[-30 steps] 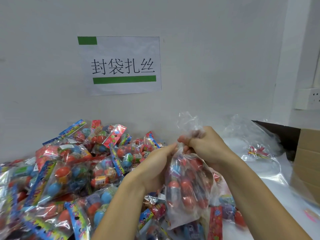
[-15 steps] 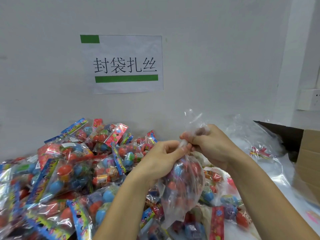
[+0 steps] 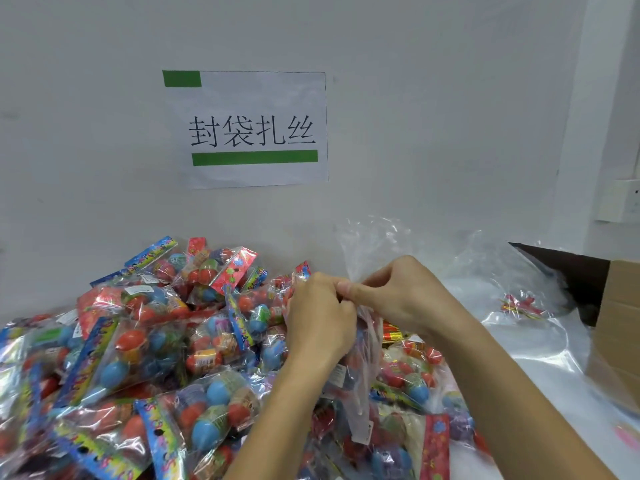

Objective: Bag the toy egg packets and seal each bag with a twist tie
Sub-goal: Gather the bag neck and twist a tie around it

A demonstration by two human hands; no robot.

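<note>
Head view: my left hand [image 3: 320, 327] and right hand [image 3: 394, 299] meet at the gathered neck of a clear bag [image 3: 363, 368], fingers curled tight and pinching the crinkled film between them. My right thumb lies across the neck, touching the left knuckles. Whether a twist tie is in the pinch I cannot tell; the fingers hide it. Above the grip the loose mouth of the bag fans up, thin and glossy. Below it the bag hangs, holding red and blue egg shapes blurred through the film.

Under and around it lies a heap of egg packets [image 3: 145, 368], filling the left half of the worktop [image 3: 540, 382] back to the wall. Each is a shiny clear sleeve with a bright printed header strip, blue, red or yellow, over smooth plastic eggs in red, blue and green. The print on the strips is too small to read.

Near the right edge lie flat clear bags [image 3: 485, 271], with a small bunch of red and gold ties [image 3: 519, 306] on them, well apart from my hands. A brown cardboard box [image 3: 616, 327] stands at the right edge.

On the wall a white paper sign [image 3: 249, 129] with two green bars reads 封袋扎丝.
</note>
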